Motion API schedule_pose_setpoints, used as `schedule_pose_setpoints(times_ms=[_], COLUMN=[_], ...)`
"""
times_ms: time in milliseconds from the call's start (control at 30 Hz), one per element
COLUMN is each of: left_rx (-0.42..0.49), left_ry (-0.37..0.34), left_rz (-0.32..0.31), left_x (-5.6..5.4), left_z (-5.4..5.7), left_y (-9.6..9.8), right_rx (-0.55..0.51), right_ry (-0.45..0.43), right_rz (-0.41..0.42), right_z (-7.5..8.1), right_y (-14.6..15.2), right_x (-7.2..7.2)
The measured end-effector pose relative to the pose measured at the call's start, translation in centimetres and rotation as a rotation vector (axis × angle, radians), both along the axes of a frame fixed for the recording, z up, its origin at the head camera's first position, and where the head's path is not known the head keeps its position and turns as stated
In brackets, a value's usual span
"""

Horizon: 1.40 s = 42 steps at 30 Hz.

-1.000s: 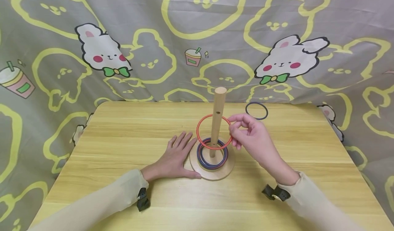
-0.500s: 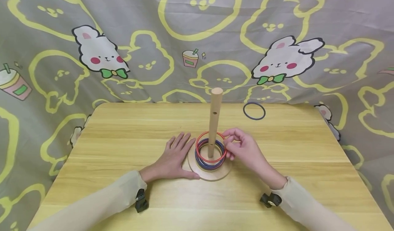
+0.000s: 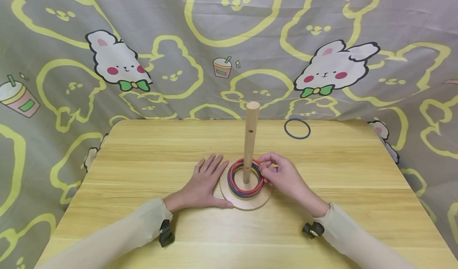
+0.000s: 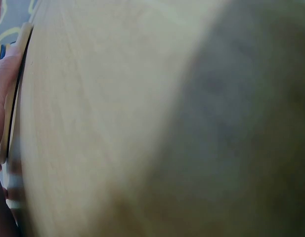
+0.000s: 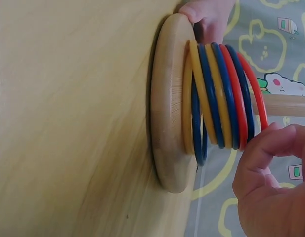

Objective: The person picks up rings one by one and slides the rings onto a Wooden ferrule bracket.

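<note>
A round wooden base (image 3: 257, 203) carries an upright wooden post (image 3: 251, 141). Around the post's foot lies a stack of yellow, blue and red rings (image 5: 227, 94). My right hand (image 3: 284, 175) pinches the right side of a red ring (image 5: 259, 88) between thumb and index finger. This ring encircles the post at the top of the stack, tilted slightly in the right wrist view. My left hand (image 3: 206, 185) rests with fingers spread at the left of the base, its thumb along the front rim. In the left wrist view, only part of that hand (image 4: 3, 84) shows.
One dark blue ring (image 3: 299, 138) lies near the back edge of the wooden table (image 3: 143, 149), right of the post. A grey patterned curtain (image 3: 171, 18) hangs behind the table and along its sides. Small black cameras (image 3: 165, 233) are strapped to both wrists.
My right hand has lowered the red ring along the post, from partway up down onto the stack. My left hand has stayed in place beside the base.
</note>
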<state>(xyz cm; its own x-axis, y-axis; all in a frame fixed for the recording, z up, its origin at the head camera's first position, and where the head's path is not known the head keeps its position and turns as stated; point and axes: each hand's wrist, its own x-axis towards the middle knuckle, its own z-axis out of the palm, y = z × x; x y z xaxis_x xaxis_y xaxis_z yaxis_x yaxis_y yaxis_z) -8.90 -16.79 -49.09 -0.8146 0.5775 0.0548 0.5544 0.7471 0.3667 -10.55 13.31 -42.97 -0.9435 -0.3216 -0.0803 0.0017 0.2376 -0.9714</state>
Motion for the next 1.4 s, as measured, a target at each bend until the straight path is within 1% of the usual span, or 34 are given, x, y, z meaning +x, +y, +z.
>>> schedule_pose_setpoints(times_ms=[267, 467, 667, 867, 967, 1067, 1167, 1400], left_rx=[0.002, -0.001, 0.002, -0.001, -0.005, -0.006, -0.004, 0.001], left_ry=[0.003, 0.001, -0.001, -0.004, -0.001, 0.005, 0.007, 0.003], left_rz=[-0.004, -0.002, 0.0, -0.001, -0.001, 0.0, -0.001, 0.001], left_x=[0.0, -0.1, -0.2, -0.1, -0.1, 0.0, 0.0, 0.2], left_z=[0.1, 0.1, 0.2, 0.2, 0.2, 0.2, 0.2, 0.1], left_y=[0.1, 0.0, 0.0, -0.1, -0.1, -0.1, -0.1, -0.3], right_rx=[0.01, 0.02, -0.018, -0.041, -0.069, -0.1, -0.118, -0.114], right_ry=[-0.017, -0.027, -0.043, -0.045, -0.044, -0.041, -0.025, -0.03], right_rz=[0.014, -0.008, -0.046, -0.073, -0.078, -0.087, -0.105, -0.172], right_z=[-0.6, -0.8, -0.8, -1.2, -1.0, -0.9, -1.0, -1.1], right_y=[0.1, 0.0, 0.3, 1.3, 2.0, 2.8, 3.8, 6.6], right_x=[0.1, 0.2, 0.1, -0.2, -0.5, -0.9, -1.7, -4.5])
